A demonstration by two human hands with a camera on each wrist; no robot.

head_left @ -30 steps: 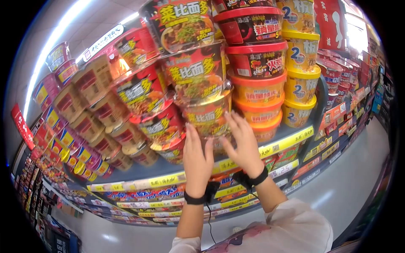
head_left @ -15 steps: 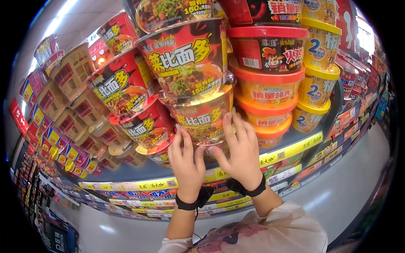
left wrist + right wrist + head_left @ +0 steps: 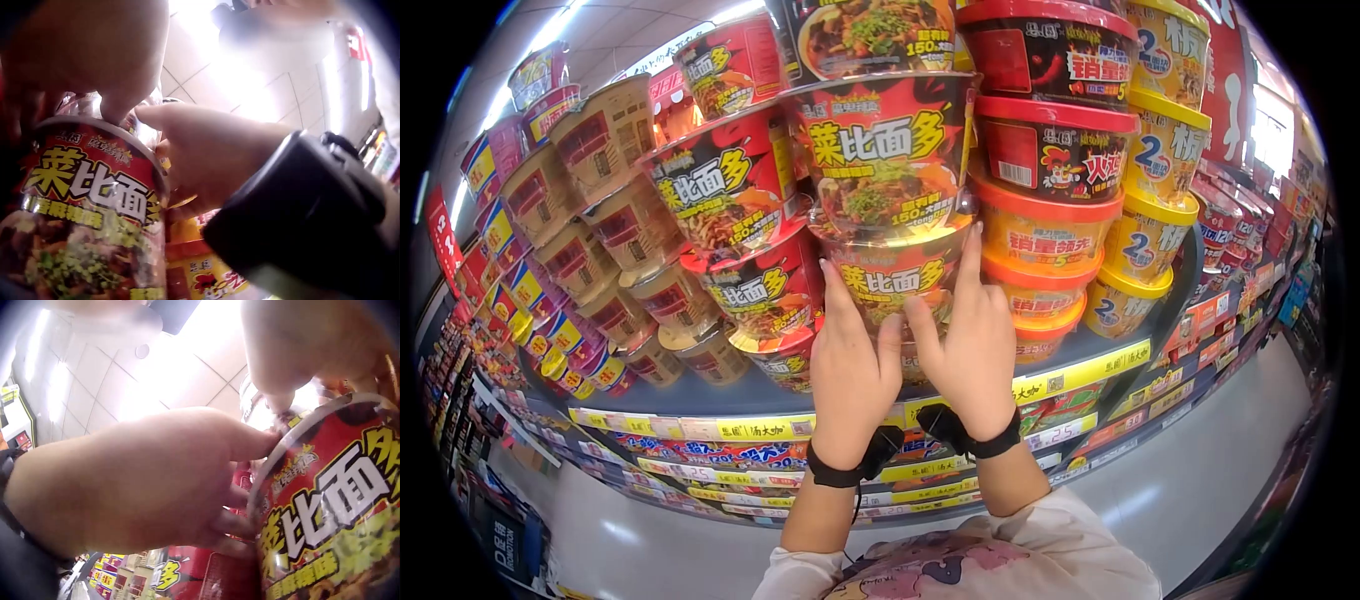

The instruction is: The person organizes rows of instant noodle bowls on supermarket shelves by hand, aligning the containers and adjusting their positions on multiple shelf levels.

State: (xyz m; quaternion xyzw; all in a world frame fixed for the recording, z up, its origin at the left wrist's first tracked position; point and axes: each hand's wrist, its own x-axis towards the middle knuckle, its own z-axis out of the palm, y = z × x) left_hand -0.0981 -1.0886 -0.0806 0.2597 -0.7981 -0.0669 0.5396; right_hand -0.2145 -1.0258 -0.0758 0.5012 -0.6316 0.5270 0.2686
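Observation:
Two hands flank the lower 比面多 noodle cup point(image 3: 900, 278) in the central stack. My left hand point(image 3: 850, 385) touches its left side and my right hand point(image 3: 970, 365) its right side. Fingers point upward, fairly straight, and both thumbs lie near the cup's front. Above it stands another matching cup point(image 3: 885, 150). In the left wrist view, my left hand point(image 3: 87, 44) and right hand point(image 3: 206, 147) are by a cup's point(image 3: 94, 212) rim. The right wrist view has my right hand point(image 3: 306, 344) and left hand point(image 3: 137, 481) beside a cup point(image 3: 331, 500); some fingertips are hidden.
Red-lidded black tubs point(image 3: 1055, 150) and orange tubs point(image 3: 1050, 240) stack close on the right, with yellow-lidded tubs point(image 3: 1155, 155) beyond. More red cups point(image 3: 730, 190) and brown cups point(image 3: 635, 225) stand left. A yellow label strip point(image 3: 1090, 370) runs along the shelf edge.
The head view came closer to the stack, then shifted so that it sits more upright. Both hands stay at the lower cup; their fingers look straighter and reach slightly higher along its sides.

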